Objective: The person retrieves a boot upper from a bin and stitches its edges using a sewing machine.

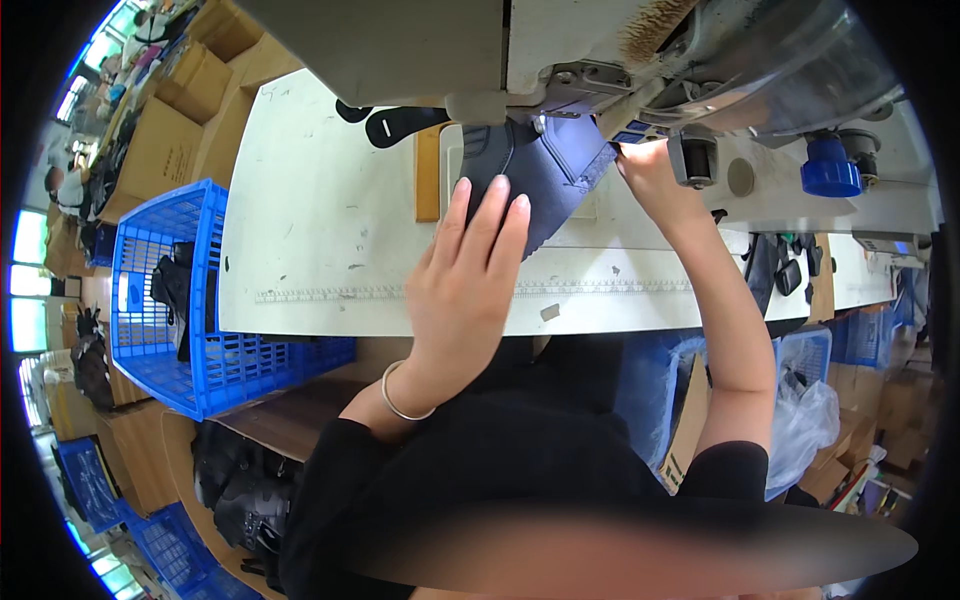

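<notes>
A dark grey, sheet-like piece (548,205) with stitched lines and a lighter panel lies under the head of a sewing machine (580,90). My left hand (465,275) rests flat on its near left part, fingers stretched out and slightly apart. At the piece's right edge is my right hand (655,180), its fingers closed on that edge and partly hidden beside the machine. The needle area is bright, but the needle itself cannot be made out. Just left of the machine lies a black strap-like piece (400,127) with a slot in it.
A printed ruler strip (340,294) runs along the white table (300,220) near its front edge. Left of it stands a blue plastic crate (205,300) with black items inside. More black pieces (775,268) lie at the right. Cardboard boxes (150,155) stand at the far left.
</notes>
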`<state>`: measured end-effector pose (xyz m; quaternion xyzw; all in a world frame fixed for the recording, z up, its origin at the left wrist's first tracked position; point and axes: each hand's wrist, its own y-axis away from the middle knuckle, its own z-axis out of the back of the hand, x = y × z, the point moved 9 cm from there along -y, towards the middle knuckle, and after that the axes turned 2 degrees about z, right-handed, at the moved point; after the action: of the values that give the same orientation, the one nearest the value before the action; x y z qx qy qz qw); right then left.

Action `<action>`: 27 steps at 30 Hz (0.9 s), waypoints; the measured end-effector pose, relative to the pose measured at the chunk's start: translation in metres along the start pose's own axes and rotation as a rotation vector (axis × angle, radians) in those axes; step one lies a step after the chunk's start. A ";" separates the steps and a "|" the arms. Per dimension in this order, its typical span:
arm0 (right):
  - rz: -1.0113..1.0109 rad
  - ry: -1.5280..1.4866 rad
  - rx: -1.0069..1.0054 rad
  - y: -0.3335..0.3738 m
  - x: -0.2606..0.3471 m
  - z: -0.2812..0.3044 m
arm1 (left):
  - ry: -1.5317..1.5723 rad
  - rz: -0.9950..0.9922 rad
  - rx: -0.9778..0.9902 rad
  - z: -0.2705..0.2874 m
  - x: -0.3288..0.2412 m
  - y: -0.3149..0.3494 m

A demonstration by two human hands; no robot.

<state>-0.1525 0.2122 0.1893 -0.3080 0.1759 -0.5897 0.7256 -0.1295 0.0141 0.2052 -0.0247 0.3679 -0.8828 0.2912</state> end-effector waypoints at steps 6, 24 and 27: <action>0.016 0.052 0.009 -0.001 0.006 0.002 | -0.134 -0.007 -0.083 -0.001 -0.004 -0.006; -0.069 0.061 -0.045 -0.002 0.017 0.016 | -0.165 -0.139 -0.137 0.001 0.008 -0.015; -0.110 0.067 -0.040 0.001 0.017 0.016 | -0.149 -0.167 -0.138 0.001 0.011 -0.018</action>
<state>-0.1374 0.2001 0.2026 -0.3117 0.1945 -0.6348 0.6797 -0.1473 0.0171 0.2160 -0.1405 0.4016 -0.8724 0.2406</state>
